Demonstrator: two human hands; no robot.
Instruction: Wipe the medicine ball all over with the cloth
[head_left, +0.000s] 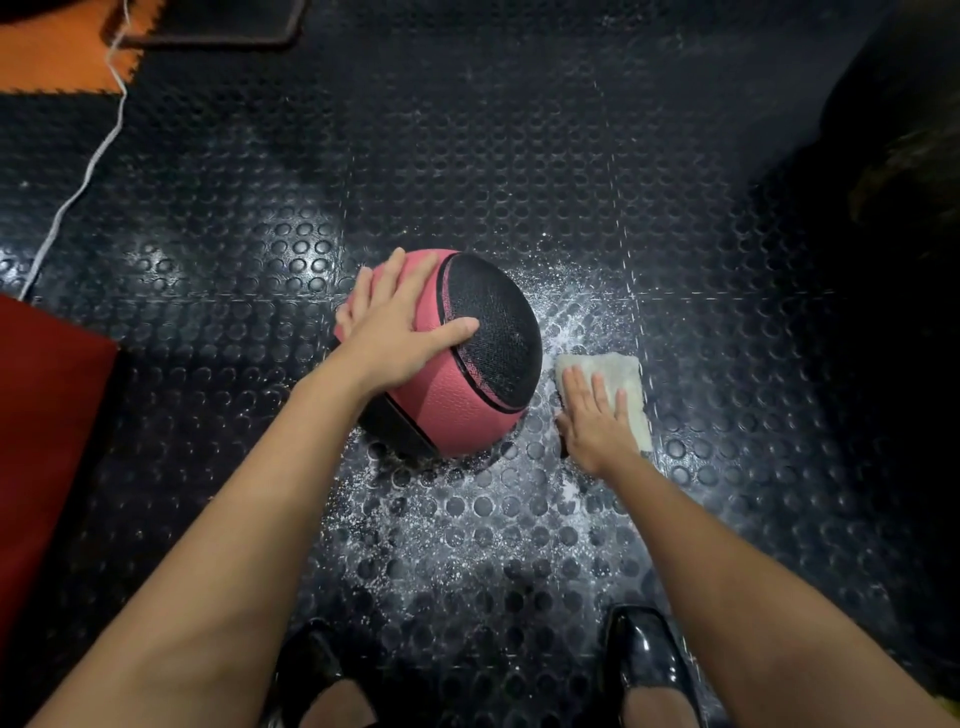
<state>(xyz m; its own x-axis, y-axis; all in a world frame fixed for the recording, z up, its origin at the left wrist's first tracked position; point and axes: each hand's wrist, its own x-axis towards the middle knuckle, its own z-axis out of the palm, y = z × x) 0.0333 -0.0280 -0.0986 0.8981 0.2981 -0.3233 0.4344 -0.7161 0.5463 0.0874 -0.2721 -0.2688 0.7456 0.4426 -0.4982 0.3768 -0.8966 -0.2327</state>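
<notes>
Medicine ball (457, 384) under flat left hand (395, 327).

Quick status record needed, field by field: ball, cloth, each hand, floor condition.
ball: pink and black medicine ball resting on the studded black floor
cloth: white cloth lying flat on the floor, to the right of the ball, not on it
left hand: left hand spread on top of the ball, fingers straight
right hand: right hand pressing flat on the cloth
floor: white powdery specks scattered around the ball
wiping: cloth not on the ball now
</notes>
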